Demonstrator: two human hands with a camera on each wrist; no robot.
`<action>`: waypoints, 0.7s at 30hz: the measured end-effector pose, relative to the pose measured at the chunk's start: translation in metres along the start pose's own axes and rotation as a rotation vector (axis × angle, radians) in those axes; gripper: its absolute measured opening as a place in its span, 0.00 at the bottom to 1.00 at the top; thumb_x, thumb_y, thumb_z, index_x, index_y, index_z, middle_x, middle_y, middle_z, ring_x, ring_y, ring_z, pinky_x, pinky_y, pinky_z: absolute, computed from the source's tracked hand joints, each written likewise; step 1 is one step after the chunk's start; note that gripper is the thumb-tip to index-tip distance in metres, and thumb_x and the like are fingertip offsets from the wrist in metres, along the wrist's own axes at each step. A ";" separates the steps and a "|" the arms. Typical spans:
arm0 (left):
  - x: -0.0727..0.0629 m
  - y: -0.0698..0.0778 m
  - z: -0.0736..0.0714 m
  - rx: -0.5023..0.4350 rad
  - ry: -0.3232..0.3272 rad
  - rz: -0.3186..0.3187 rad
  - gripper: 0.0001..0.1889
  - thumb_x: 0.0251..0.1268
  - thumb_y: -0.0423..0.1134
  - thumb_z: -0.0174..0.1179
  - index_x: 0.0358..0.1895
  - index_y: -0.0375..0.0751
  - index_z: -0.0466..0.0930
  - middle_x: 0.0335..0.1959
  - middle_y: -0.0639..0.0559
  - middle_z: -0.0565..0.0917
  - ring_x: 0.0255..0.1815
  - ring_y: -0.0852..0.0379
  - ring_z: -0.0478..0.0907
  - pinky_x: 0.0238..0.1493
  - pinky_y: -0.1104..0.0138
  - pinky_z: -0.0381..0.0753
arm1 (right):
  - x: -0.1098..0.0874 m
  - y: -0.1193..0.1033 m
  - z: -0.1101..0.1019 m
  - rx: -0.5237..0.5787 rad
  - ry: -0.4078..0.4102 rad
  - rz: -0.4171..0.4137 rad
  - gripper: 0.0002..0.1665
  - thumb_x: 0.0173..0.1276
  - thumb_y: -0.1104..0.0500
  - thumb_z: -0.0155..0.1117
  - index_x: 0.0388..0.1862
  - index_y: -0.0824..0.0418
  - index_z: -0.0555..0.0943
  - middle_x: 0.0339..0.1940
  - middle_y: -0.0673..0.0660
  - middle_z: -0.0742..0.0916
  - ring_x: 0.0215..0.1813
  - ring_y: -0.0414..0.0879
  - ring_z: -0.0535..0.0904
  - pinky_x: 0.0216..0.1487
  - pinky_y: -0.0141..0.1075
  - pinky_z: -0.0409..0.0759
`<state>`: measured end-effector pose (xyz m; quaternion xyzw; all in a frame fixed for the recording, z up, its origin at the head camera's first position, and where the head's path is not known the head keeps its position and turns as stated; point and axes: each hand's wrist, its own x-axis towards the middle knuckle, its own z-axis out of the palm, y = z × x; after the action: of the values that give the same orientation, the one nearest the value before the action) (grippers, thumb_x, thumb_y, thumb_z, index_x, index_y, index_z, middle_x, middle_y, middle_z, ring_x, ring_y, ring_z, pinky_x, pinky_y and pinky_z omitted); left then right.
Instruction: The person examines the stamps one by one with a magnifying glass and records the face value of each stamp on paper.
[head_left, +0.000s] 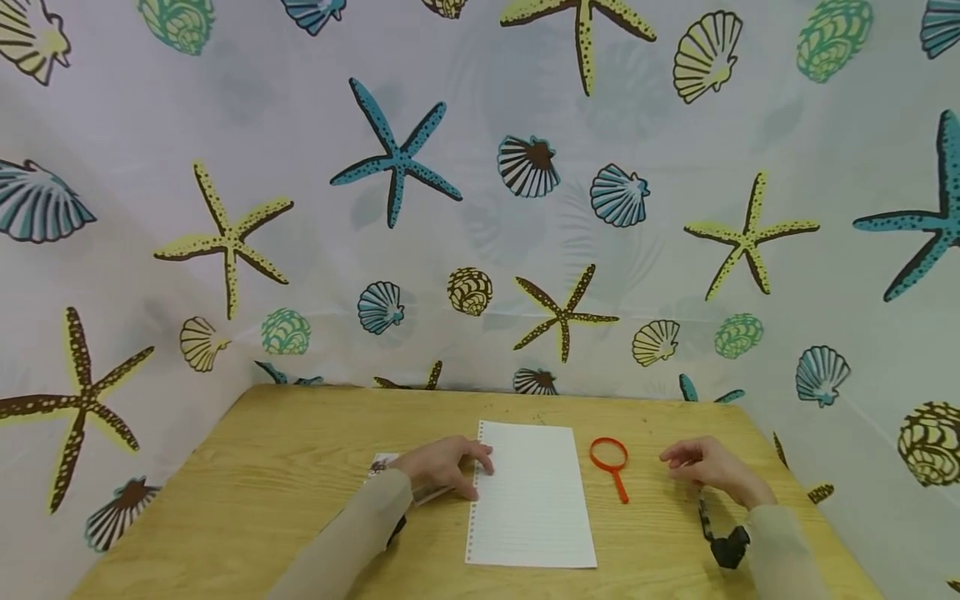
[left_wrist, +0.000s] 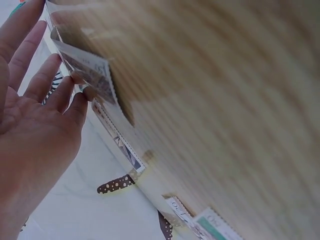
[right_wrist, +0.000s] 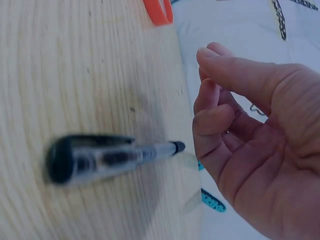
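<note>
A sheet of lined paper (head_left: 528, 500) with a punched left edge lies on the wooden table. My left hand (head_left: 444, 465) rests at that edge, fingertips touching the paper, fingers fairly straight in the left wrist view. Under and beside this hand are several postage stamps; one stamp (left_wrist: 92, 75) stands tilted up near the fingertips, another stamp (left_wrist: 120, 140) lies farther along. My right hand (head_left: 712, 468) hovers over the table at the right, its fingers loosely curled around nothing. Below it lies a pen (right_wrist: 115, 159) with a dark cap and clip.
A red magnifying glass (head_left: 619, 485) lies between the paper and my right hand. The wooden table (head_left: 247, 467) meets a hanging cloth (head_left: 465, 242) printed with starfish and shells at its back and sides. Dark wrist gear (head_left: 729, 547) sits by the right sleeve.
</note>
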<state>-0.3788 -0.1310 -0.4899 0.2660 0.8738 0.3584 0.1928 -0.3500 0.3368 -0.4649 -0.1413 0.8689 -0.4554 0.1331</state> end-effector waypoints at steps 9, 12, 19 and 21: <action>-0.002 -0.005 0.001 -0.002 0.003 0.003 0.15 0.50 0.33 0.74 0.43 0.51 0.86 0.72 0.48 0.69 0.78 0.41 0.53 0.76 0.44 0.49 | -0.010 0.015 -0.012 -0.006 -0.023 0.014 0.23 0.70 0.67 0.60 0.62 0.74 0.74 0.36 0.60 0.80 0.28 0.43 0.68 0.27 0.36 0.69; -0.001 -0.006 0.002 0.014 0.000 -0.002 0.15 0.50 0.35 0.75 0.42 0.53 0.86 0.72 0.49 0.69 0.78 0.42 0.54 0.76 0.44 0.49 | -0.014 0.021 -0.014 -0.029 -0.027 0.037 0.25 0.69 0.64 0.63 0.63 0.72 0.74 0.36 0.58 0.78 0.28 0.42 0.67 0.28 0.36 0.70; 0.002 -0.005 0.002 0.029 -0.008 -0.011 0.14 0.52 0.35 0.74 0.42 0.54 0.85 0.73 0.50 0.69 0.79 0.43 0.53 0.76 0.45 0.50 | -0.018 0.027 -0.014 -0.084 -0.005 0.131 0.29 0.66 0.57 0.68 0.62 0.68 0.76 0.45 0.60 0.81 0.40 0.48 0.70 0.42 0.38 0.73; 0.003 -0.004 0.001 0.039 -0.011 -0.008 0.14 0.52 0.35 0.74 0.42 0.54 0.85 0.73 0.50 0.69 0.79 0.43 0.53 0.76 0.45 0.50 | -0.018 0.030 -0.013 -0.082 0.029 0.157 0.29 0.64 0.57 0.70 0.62 0.67 0.77 0.45 0.59 0.81 0.41 0.47 0.69 0.42 0.37 0.72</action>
<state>-0.3819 -0.1310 -0.4939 0.2683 0.8807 0.3390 0.1935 -0.3422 0.3692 -0.4808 -0.0715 0.8971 -0.4095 0.1498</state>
